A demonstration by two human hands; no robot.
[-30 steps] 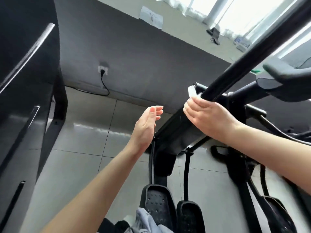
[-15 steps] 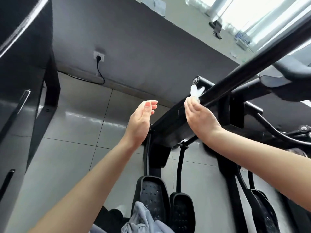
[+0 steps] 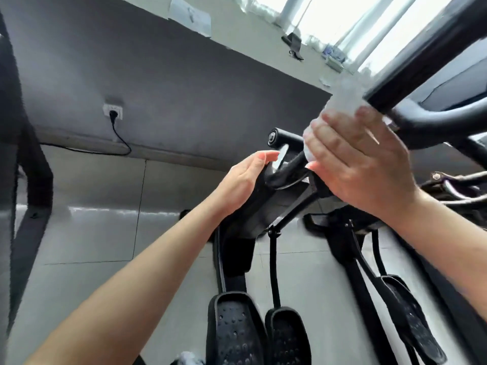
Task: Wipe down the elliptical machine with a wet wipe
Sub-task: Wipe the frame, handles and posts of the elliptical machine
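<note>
A black elliptical machine (image 3: 253,206) fills the centre and right, its long handlebar (image 3: 421,61) slanting up to the top right. My right hand (image 3: 361,159) holds a white wet wipe (image 3: 342,98) against the lower part of that bar; the wipe sticks out above my fingers, blurred. My left hand (image 3: 245,180) hovers just left of the machine's front housing with straight fingers and holds nothing. Its fingertips lie close to a short black stub bar (image 3: 286,137); contact cannot be told.
Two black foot pedals (image 3: 237,330) lie below centre, another pedal (image 3: 413,320) at the lower right. A wall socket with a black cable (image 3: 113,111) is on the grey wall. Another dark machine frame (image 3: 26,167) stands at the left. Grey floor tiles (image 3: 92,233) lie in between.
My right hand has slid up the handlebar toward the upper right with the wipe, nearer the camera. My left hand has moved right, closer to the machine's housing.
</note>
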